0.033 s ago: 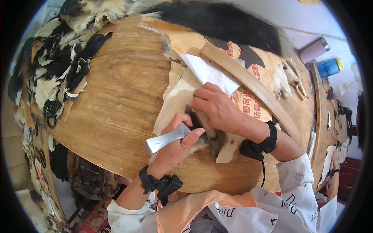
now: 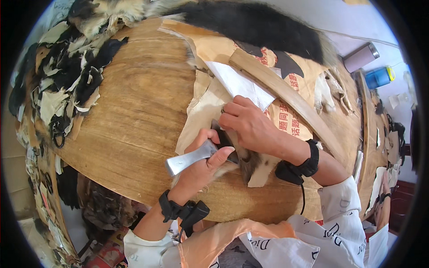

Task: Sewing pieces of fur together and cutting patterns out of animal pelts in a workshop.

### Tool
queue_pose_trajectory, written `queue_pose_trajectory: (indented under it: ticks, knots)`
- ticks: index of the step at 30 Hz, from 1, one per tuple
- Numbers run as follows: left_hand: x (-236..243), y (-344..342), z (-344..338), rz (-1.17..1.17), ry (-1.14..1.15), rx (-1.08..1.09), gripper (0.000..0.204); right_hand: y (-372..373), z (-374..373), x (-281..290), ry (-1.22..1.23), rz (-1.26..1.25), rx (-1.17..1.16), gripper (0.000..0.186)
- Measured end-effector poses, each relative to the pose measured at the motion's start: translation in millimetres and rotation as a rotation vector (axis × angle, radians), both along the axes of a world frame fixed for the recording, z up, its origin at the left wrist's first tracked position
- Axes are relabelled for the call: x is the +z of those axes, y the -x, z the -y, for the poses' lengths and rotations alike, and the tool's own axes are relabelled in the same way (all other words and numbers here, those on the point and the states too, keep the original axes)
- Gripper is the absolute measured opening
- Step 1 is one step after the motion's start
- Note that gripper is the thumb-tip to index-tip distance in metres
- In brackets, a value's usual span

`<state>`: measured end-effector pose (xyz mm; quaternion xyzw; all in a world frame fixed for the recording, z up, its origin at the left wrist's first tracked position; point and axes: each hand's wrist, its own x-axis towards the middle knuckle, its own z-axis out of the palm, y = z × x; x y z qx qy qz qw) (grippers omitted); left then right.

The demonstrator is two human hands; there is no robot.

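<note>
Holding one smooth, shiny metal tool (image 2: 191, 157) with a flat dark blade, the left hand (image 2: 197, 172) has a snug grip. The right hand (image 2: 251, 124) bends its fingers onto one furry skin piece (image 2: 252, 166) on the wooden tabletop (image 2: 138, 102); I cannot tell if that grip pinches. Farther off lie one white sheet (image 2: 241, 82), one long wood stick (image 2: 288, 97), then one fluffy black fur (image 2: 259, 24).

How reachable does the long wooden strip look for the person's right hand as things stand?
Probably yes: the right hand is near the wooden strip, whose upper face lies uncovered, though that hand seems occupied with the pale hide.
</note>
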<state>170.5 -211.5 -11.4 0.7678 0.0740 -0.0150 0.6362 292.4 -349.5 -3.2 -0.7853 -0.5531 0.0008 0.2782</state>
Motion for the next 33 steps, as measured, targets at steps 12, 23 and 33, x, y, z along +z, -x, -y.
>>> queue_pose_trajectory:
  ticks: [12, 23, 33]
  knots:
    - [-9, 4, 2, 0.093, -0.129, -0.119, 0.061, 4, 8, 4, -0.169, -0.088, -0.063, 0.007]
    - [-10, 4, 9, 0.249, -0.395, -0.238, 0.050, 56, 57, 23, -0.218, -0.176, -0.228, 0.015]
    - [-9, 2, 11, 0.231, -0.246, -0.218, 0.032, 102, 115, 31, -0.140, -0.125, -0.409, 0.008]
